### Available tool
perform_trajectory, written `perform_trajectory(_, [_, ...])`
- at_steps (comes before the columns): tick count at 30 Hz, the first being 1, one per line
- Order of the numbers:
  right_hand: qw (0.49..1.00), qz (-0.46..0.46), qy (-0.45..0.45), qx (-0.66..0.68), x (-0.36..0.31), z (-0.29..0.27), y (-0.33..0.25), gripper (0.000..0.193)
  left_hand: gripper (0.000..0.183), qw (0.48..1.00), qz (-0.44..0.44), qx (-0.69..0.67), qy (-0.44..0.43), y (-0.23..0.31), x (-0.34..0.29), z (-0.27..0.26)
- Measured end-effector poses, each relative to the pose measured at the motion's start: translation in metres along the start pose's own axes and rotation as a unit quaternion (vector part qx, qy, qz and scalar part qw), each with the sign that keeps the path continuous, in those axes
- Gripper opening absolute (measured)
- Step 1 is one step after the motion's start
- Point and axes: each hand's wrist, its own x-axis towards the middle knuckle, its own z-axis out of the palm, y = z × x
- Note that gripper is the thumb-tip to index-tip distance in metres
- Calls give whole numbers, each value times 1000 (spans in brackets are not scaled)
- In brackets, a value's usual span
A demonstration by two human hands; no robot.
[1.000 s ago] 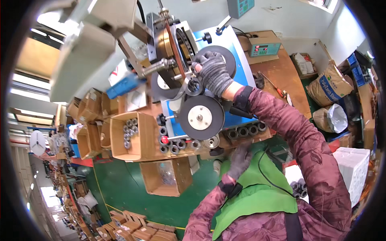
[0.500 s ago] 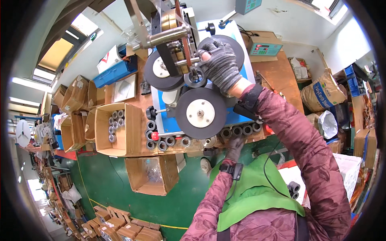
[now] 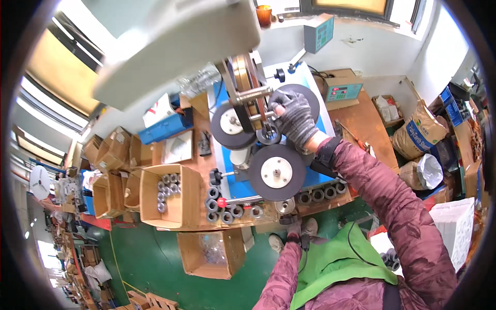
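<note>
My right hand, in a grey knit glove, is closed at the end of a metal rod on the bench machine's upper head. Just below the rod, a dark metal ring sits among several black wheels; the front wheel has a pale hub. My left hand is low at the bench's front edge, close to a round metal piece. Its fingers are too small and dark to make out. Grey rings stand in a row along the edge between my arms.
Left of the machine, a cardboard box holds several metal rings, and more rings stand by a red-knobbed lever. An open carton is below the bench. A control box stands at the back right; a pale machine cover looms overhead.
The view has tilted up, bringing the pale cover in and shifting the bench lower. My left hand has dropped back from the ring row. My right hand stays at the rod.
</note>
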Motion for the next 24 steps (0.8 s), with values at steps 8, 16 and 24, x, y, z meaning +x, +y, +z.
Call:
perform_trajectory(8, [991, 52, -77, -97, -14, -12, 27, 17, 24, 842, -294, -451, -39, -68, -138, -90])
perform_trajectory(16, [981, 88, -164, -63, -3, -24, 19, 21, 13, 656, -441, -579, 199, -184, -283, -98])
perform_trajectory(24, [982, 107, -155, -27, -7, -29, 3, 20, 29, 608, -369, -680, 181, -189, -267, -108])
